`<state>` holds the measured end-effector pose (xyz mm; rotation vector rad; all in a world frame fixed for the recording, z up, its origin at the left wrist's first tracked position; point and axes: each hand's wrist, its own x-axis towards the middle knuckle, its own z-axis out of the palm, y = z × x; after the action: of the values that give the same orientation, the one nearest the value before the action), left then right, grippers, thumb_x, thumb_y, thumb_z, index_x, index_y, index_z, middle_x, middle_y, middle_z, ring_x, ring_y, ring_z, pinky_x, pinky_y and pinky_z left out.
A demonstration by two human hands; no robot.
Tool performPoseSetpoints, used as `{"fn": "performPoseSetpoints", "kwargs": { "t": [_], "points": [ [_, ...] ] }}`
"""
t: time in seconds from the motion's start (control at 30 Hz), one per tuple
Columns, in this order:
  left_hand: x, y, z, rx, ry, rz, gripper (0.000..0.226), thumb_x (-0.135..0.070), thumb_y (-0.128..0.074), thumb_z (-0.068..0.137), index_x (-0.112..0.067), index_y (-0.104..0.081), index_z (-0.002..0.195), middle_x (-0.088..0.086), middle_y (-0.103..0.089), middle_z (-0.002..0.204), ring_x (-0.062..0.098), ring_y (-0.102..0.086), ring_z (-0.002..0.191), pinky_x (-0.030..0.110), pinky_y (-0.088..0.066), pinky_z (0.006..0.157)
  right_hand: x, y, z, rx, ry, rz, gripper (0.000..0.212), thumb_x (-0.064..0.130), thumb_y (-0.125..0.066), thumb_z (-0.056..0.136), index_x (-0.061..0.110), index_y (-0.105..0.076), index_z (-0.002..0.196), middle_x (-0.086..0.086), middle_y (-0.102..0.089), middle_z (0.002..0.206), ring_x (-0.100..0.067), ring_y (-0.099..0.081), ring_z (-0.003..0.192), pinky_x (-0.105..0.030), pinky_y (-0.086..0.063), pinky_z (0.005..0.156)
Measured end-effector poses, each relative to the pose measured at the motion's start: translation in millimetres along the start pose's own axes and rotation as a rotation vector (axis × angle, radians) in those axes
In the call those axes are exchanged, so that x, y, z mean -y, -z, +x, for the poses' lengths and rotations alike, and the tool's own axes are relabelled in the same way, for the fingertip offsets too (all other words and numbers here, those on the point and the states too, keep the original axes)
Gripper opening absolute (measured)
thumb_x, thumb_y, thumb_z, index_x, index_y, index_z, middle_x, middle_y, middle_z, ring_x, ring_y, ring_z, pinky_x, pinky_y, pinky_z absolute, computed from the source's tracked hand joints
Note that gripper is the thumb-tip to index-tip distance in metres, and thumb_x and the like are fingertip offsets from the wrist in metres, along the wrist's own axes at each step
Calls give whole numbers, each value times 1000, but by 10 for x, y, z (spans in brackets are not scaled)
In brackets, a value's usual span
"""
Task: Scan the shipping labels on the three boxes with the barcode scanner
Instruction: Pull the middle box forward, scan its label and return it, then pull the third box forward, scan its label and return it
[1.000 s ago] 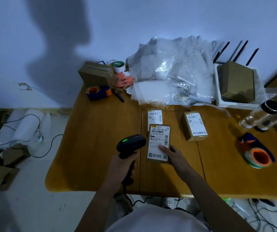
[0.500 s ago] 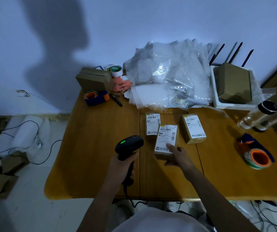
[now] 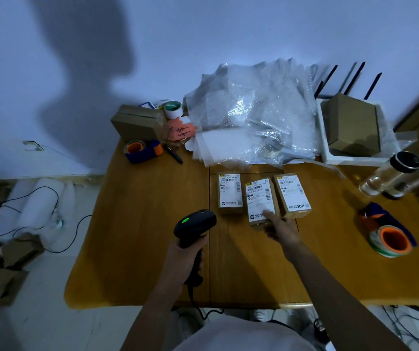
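The table (image 3: 137, 244) is smooth yellow-brown wood with a soft shine. The three small boxes (image 3: 230, 193) (image 3: 261, 202) (image 3: 292, 196) are dull brown cardboard, each with a white paper label on top. The barcode scanner (image 3: 194, 225) is black plastic, a little shiny. The bubble wrap (image 3: 251, 115) is clear, crinkly, glossy plastic. The bottle (image 3: 390, 176) is clear and shiny.
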<state>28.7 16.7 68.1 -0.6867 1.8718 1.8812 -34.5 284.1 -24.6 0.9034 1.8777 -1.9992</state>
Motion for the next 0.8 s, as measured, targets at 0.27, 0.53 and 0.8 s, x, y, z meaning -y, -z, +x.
{"fn": "performPoseSetpoints", "kwargs": {
  "t": [0.27, 0.53, 0.8],
  "points": [
    [49, -14, 21, -12, 21, 24, 19, -28, -73, 88, -10, -68, 86, 6, -62, 65, 15, -58, 53, 27, -50, 55, 140, -36, 173, 10, -81, 137, 25, 30, -77, 86, 22, -63, 105, -8, -68, 115, -22, -66, 101, -45, -54, 96],
    [109, -11, 84, -32, 78, -11, 21, -30, -75, 86, -10, -68, 87, 6, -63, 65, 17, -58, 56, 32, -50, 60, 119, -157, 375, 35, -241, 335, 21, 25, -74, 90, 16, -63, 105, -9, -67, 111, -24, -65, 99, -41, -50, 94],
    [190, -26, 57, -59, 94, -37, 18, -25, -75, 87, -8, -68, 89, 6, -61, 62, 16, -57, 50, 30, -50, 55, 134, -235, 581, -15, -270, 294, 44, 36, -71, 92, 8, -58, 123, -11, -70, 104, -26, -67, 87, -45, -53, 89]
  ]
}}
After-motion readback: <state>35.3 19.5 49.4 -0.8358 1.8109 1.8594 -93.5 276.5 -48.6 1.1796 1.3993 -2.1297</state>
